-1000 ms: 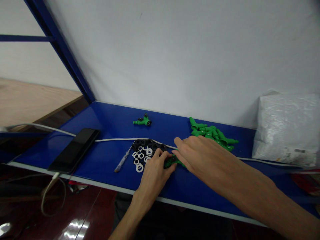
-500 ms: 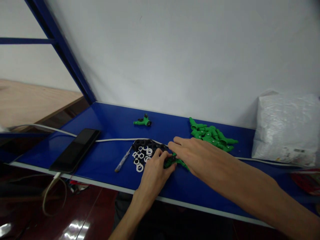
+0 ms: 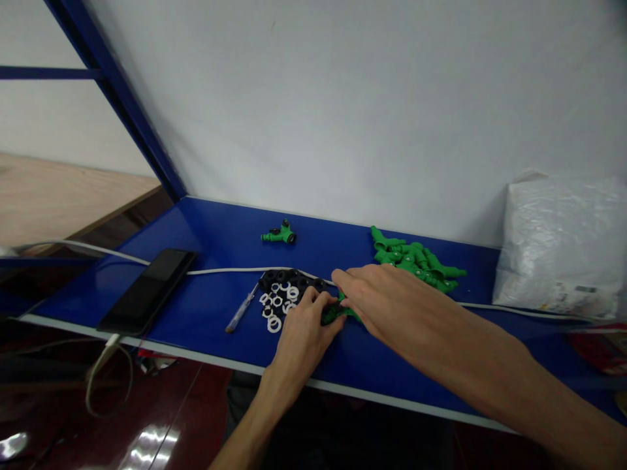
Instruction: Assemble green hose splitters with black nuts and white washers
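Fitting (image 3: 331, 314) between left grip (image 3: 304, 331) and right grip (image 3: 385, 297).

We see one small, glossy green plastic pipe fitting with dark, blackish areas (image 3: 330, 316), low at the blue tabletop (image 3: 392, 365), toward its front edge. Our left hand (image 3: 304, 329) pinches its left end between thumb and fingers, while our right hand (image 3: 379, 297) covers much of its right side. Between the two we make out one green bit rising toward the back and another slanting to the right and toward us. The rest of its shape is hidden from us, and we cannot tell whether it touches the surface.
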Demonstrator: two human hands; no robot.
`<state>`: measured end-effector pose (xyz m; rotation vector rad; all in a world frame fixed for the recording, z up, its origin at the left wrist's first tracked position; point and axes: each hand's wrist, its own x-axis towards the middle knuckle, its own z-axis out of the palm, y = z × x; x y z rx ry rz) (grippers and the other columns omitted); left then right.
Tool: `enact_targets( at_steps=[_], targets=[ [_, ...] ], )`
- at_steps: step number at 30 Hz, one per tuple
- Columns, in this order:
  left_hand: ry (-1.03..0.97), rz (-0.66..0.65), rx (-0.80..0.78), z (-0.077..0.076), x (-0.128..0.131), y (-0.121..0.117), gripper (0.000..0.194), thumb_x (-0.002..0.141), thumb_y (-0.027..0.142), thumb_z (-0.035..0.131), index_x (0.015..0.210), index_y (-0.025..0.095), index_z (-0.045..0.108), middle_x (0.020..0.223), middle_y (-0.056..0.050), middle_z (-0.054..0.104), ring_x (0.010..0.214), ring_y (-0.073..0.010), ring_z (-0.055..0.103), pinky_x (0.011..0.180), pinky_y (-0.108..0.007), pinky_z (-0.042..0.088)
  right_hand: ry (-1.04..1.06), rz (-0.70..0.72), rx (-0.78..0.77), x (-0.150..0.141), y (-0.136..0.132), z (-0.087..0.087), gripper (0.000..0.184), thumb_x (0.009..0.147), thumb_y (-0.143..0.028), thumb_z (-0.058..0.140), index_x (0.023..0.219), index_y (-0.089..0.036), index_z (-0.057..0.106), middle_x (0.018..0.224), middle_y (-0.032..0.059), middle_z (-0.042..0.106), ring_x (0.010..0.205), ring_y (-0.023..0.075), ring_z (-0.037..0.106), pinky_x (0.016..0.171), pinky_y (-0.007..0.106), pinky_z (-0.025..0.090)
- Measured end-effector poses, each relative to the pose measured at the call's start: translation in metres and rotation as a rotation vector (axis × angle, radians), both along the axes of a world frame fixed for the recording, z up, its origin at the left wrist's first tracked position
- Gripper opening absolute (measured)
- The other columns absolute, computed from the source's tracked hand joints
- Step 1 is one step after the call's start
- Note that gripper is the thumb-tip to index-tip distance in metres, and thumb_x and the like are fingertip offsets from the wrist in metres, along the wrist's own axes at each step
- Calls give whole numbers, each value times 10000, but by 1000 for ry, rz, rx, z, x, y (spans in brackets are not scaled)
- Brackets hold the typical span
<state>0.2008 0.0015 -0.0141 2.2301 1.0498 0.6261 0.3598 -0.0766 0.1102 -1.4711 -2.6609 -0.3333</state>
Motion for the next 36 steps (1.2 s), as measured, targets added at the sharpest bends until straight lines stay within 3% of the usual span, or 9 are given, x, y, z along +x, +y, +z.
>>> enact_targets(
  at_steps=[5, 14, 20, 27, 32, 34, 36],
  targets=[
    [4, -5, 14, 0, 0, 0, 143, 902, 273, 698, 1035, 219, 700, 1034, -34, 640, 846, -203, 679, 742, -311, 518, -1, -74, 5, -2, 3, -5, 496, 898, -30, 495, 1378, -153, 510, 1127, 124, 692, 954, 277, 663, 834, 408, 509],
    [21, -10, 4, 3, 0, -1, 135, 912, 259, 673, 1039, 225, 701, 1071, -44, 645, 878, -206, 684, 783, -314, 524, 30, -160, 18, -11, 11, -11, 381, 848, -35, 521, 1208, -152, 570, 905, 67, 671, 761, 224, 636, 653, 321, 435],
    [73, 7, -2, 9, 1, -1, 109, 909, 245, 674, 1014, 220, 687, 1034, -37, 640, 860, -210, 678, 728, -305, 501, -25, -317, 5, -23, 17, -4, 75, 910, -113, 566, 926, -174, 608, 731, 28, 608, 605, 189, 593, 541, 301, 316],
    [76, 12, 33, 4, 1, -2, 144, 917, 285, 692, 1050, 231, 685, 1030, -24, 639, 828, -196, 680, 713, -295, 487, -37, -439, -20, -27, 19, 10, 156, 932, -168, 633, 778, -183, 612, 687, 36, 629, 589, 200, 628, 516, 301, 277],
    [17, 6, 11, -1, 0, -2, 192, 908, 308, 721, 1083, 234, 697, 1057, -25, 637, 867, -202, 698, 786, -311, 518, 306, -498, -108, 10, 8, 18, 213, 955, -294, 655, 759, -211, 657, 664, 4, 674, 603, 189, 649, 559, 299, 407],
    [14, 10, 2, -1, 0, -2, 208, 908, 314, 724, 1096, 230, 701, 1073, -30, 639, 877, -208, 701, 798, -321, 524, 507, -499, -104, 29, -10, 5, 188, 970, -339, 634, 846, -210, 692, 755, 18, 725, 646, 185, 686, 587, 293, 485],
    [21, 15, -10, 0, 0, -2, 213, 910, 321, 723, 1100, 227, 704, 1081, -33, 643, 864, -210, 702, 793, -328, 527, 663, -553, -58, 44, -34, -21, 277, 987, -454, 598, 899, -216, 709, 827, 40, 748, 703, 205, 723, 588, 298, 532]
  ],
)
